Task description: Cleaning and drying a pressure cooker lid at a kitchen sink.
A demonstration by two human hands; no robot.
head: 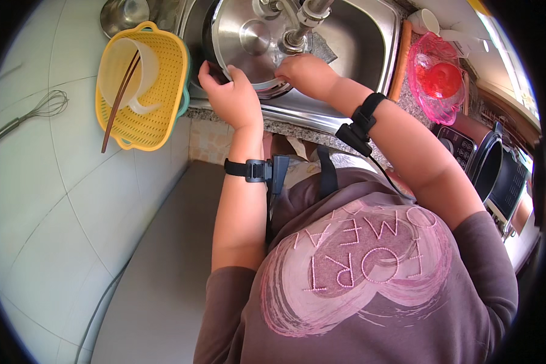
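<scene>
A round stainless-steel lid or shallow pan [236,50] with a raised ring at its middle lies in the sink, over a darker vessel's rim. My left hand [236,95] is at its near left edge, thumb against the rim and index finger apart from it. The fingers of my right hand [307,75] are curled on the near right rim; their tips are partly hidden. Right above the metal surface hangs the tap's spout [295,42]. Beside it, a grey scouring pad [325,48] shows in the basin.
Left of the steel sink [364,50], a yellow strainer basket [164,113] holds a translucent measuring jug [118,73] and brown chopsticks [118,104]. A whisk [52,104] hangs at the tiled wall. To the right stand a pink bowl [418,100], a white cup [424,21] and a kitchen appliance [457,143].
</scene>
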